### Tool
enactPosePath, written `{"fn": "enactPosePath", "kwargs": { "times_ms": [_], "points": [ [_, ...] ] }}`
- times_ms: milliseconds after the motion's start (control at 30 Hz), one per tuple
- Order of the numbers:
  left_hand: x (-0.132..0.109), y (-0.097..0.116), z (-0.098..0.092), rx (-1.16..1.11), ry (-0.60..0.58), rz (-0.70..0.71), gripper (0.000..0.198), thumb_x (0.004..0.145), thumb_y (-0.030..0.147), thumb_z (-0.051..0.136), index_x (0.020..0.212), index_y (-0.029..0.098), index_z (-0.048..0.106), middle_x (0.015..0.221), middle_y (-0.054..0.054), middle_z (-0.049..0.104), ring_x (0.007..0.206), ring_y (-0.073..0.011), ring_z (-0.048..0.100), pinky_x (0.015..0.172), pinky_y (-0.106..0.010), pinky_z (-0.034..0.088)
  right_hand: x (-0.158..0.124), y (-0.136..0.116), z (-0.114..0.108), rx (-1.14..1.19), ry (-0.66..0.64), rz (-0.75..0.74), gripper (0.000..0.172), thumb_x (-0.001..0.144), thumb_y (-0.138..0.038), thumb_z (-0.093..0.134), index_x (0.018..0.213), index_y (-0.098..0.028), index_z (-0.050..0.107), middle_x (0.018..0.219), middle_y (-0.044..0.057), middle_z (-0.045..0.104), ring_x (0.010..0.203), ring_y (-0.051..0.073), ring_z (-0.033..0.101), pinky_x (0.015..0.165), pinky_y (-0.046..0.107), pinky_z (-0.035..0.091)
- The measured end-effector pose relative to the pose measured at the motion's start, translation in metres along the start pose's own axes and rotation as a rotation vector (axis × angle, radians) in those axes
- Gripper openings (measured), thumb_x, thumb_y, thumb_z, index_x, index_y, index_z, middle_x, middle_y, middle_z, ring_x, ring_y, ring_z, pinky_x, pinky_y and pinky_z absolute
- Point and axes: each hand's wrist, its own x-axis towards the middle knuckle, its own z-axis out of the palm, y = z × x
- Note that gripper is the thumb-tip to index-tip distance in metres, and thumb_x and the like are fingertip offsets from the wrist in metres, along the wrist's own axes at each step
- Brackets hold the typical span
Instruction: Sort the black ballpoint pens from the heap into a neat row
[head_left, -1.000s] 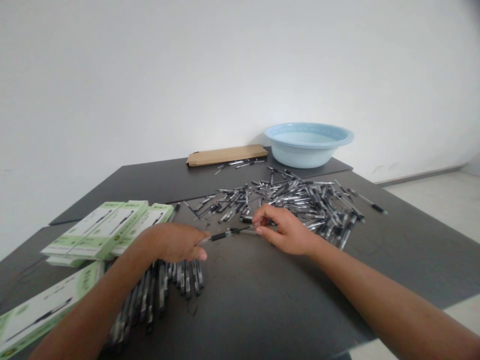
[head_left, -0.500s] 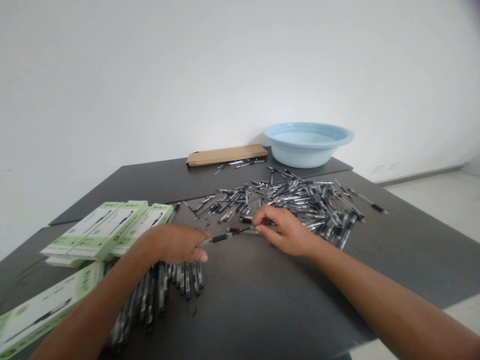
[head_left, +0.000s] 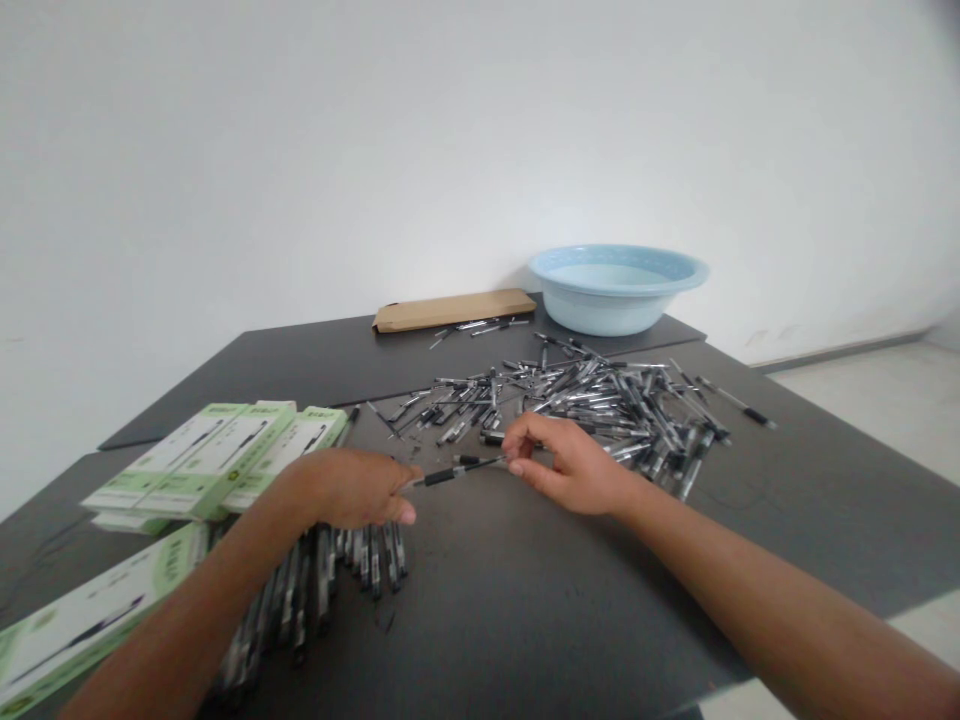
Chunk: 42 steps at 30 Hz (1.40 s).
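Note:
Pinched in my left hand (head_left: 352, 488) is a clear pen (head_left: 439, 478) with a black rubber grip, its open end pointing right. A thin dark refill (head_left: 484, 463) sticks out of that end, and the fingertips of my right hand (head_left: 559, 462) are closed on its far tip. Both parts are in line, a little above the table. Beneath and beside my left wrist lie many pens in a bundle (head_left: 375, 560), partly hidden by the forearm. Behind my right hand spreads a loose heap of pens (head_left: 592, 395).
White and green pen boxes (head_left: 202, 455) are stacked at the left, with another box (head_left: 97, 610) nearer me. At the back of the dark table (head_left: 525, 620) lie a flat brown cardboard box (head_left: 454, 310) and a light blue basin (head_left: 611, 310). Several loose pens lie by the cardboard.
My right hand has shifted very slightly left, closer to the pen, its fingertips still at the refill's tip. My left hand has barely moved.

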Motion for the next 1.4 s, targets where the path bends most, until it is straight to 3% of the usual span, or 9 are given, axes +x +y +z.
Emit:
{"fn": "enactPosePath", "kwargs": {
  "times_ms": [333, 600, 667, 1067, 1233, 1400],
  "points": [
    [-0.001, 0.004, -0.001, 0.021, -0.018, -0.025, 0.058, 0.092, 0.038, 0.046, 0.144, 0.012, 0.05, 0.13, -0.021, 0.065, 0.114, -0.0357, 0.063, 0.092, -0.043, 0.051, 0.001, -0.001, 0.001, -0.056, 0.012, -0.028, 0.01, 0.086, -0.011, 0.055, 0.09, -0.02, 0.054, 0.084, 0.002, 0.062, 0.075, 0.014, 0.059, 0.07, 0.025, 0.046],
    [-0.003, 0.007, -0.002, 0.01, -0.015, -0.033, 0.059, 0.092, 0.038, 0.046, 0.145, 0.012, 0.049, 0.127, -0.021, 0.067, 0.111, -0.0371, 0.065, 0.09, -0.044, 0.051, 0.001, -0.003, 0.002, -0.055, -0.023, -0.015, 0.001, 0.09, -0.019, 0.057, 0.09, -0.019, 0.055, 0.083, 0.003, 0.062, 0.074, 0.015, 0.06, 0.069, 0.026, 0.046],
    [-0.003, 0.007, -0.002, 0.011, -0.02, -0.038, 0.059, 0.093, 0.038, 0.046, 0.146, 0.012, 0.047, 0.131, -0.021, 0.064, 0.114, -0.0368, 0.063, 0.092, -0.044, 0.05, 0.0, -0.002, 0.003, -0.014, -0.029, -0.025, 0.006, 0.09, -0.023, 0.058, 0.094, -0.019, 0.055, 0.085, 0.003, 0.063, 0.075, 0.015, 0.06, 0.07, 0.026, 0.047],
    [-0.002, 0.012, -0.003, 0.038, -0.03, -0.028, 0.058, 0.094, 0.038, 0.047, 0.146, 0.012, 0.048, 0.127, -0.022, 0.067, 0.112, -0.0366, 0.065, 0.091, -0.045, 0.051, 0.0, -0.003, 0.003, -0.054, -0.051, -0.005, 0.008, 0.087, -0.012, 0.056, 0.09, -0.019, 0.054, 0.083, 0.002, 0.061, 0.074, 0.015, 0.059, 0.069, 0.025, 0.046],
    [-0.002, 0.012, -0.003, 0.034, -0.03, -0.035, 0.059, 0.094, 0.038, 0.047, 0.146, 0.011, 0.047, 0.128, -0.022, 0.066, 0.113, -0.037, 0.064, 0.091, -0.045, 0.051, 0.001, -0.002, 0.003, -0.055, -0.061, -0.002, 0.002, 0.09, -0.019, 0.057, 0.089, -0.018, 0.056, 0.083, 0.003, 0.062, 0.073, 0.015, 0.059, 0.069, 0.026, 0.046],
    [-0.004, 0.015, -0.005, 0.037, -0.035, -0.042, 0.059, 0.094, 0.038, 0.046, 0.146, 0.011, 0.047, 0.129, -0.021, 0.065, 0.114, -0.0357, 0.064, 0.091, -0.043, 0.051, -0.001, 0.0, 0.004, 0.029, -0.069, -0.019, 0.013, 0.088, -0.024, 0.063, 0.097, -0.019, 0.055, 0.087, 0.003, 0.064, 0.077, 0.016, 0.062, 0.071, 0.027, 0.049]
  ]
}}
